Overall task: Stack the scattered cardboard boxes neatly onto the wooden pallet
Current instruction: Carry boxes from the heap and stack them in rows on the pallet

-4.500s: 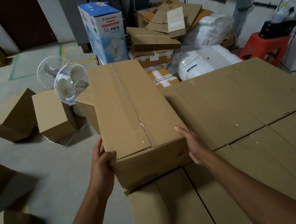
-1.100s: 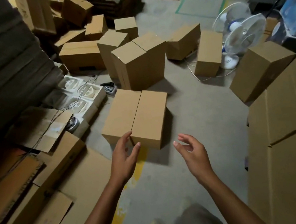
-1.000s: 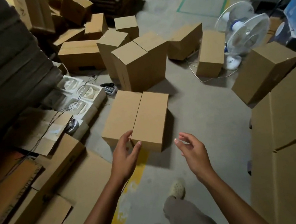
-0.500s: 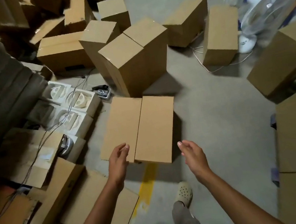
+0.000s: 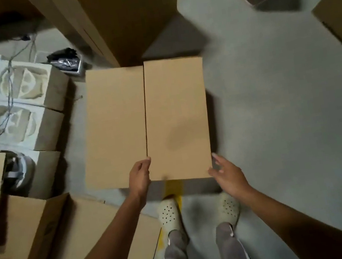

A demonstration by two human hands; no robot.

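Lying side by side on the concrete floor (image 5: 271, 92) at mid-frame, the left box (image 5: 116, 126) and the right box (image 5: 177, 117) touch along one seam. The left hand (image 5: 139, 176) sits at that seam on the near edge; whether its fingers grip cannot be told. The right hand (image 5: 227, 174) is at the right box's near corner, fingers (image 5: 215, 158) spread and loose.

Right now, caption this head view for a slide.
Left hand and right hand flank a cardboard box's near end.

One view: head cam looks near straight down (wide-angle) at floor (image 5: 272, 103), close over cardboard boxes (image 5: 175, 117) & shoes (image 5: 170, 216).
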